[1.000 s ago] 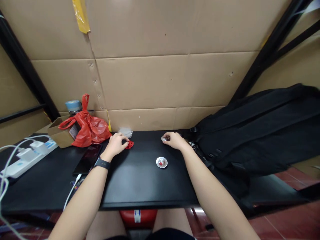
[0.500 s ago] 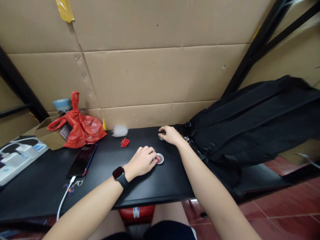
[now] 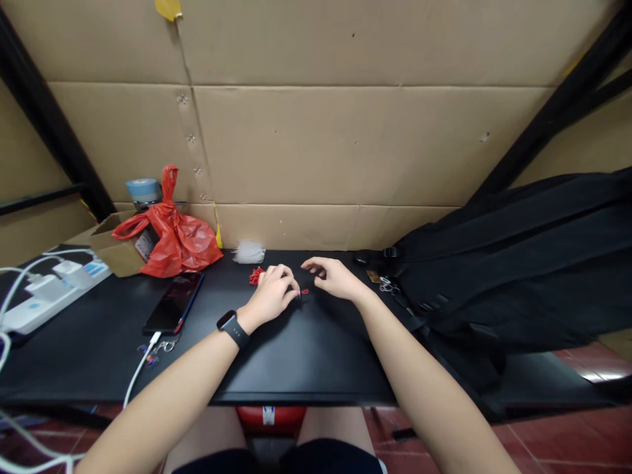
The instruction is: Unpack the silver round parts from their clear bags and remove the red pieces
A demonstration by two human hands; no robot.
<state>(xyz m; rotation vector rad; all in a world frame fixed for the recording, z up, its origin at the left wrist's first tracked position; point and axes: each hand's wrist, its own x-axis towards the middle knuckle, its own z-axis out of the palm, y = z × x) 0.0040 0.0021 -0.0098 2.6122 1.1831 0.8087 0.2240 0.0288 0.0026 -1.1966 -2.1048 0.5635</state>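
Note:
My left hand, a dark watch on its wrist, is closed with thumb and fingers on a thin round disc seen almost edge-on. A small red loop sticks out beside the disc; whether it is attached I cannot tell. Just behind the left fingers lies a bunch of red bands, partly hidden. Across from the disc, my right hand hovers over the black table. Its fingers are apart and hold nothing I can see.
At the left are a red plastic bag, a cardboard box, a phone on a white cable and a power strip. A clear plastic pouch lies at the back. Keys and a black backpack are at the right.
My left hand has shifted back toward the red bands, and the disc has gone from lying flat to standing nearly on edge. The right hand has come nearer the left. The view has turned slightly.

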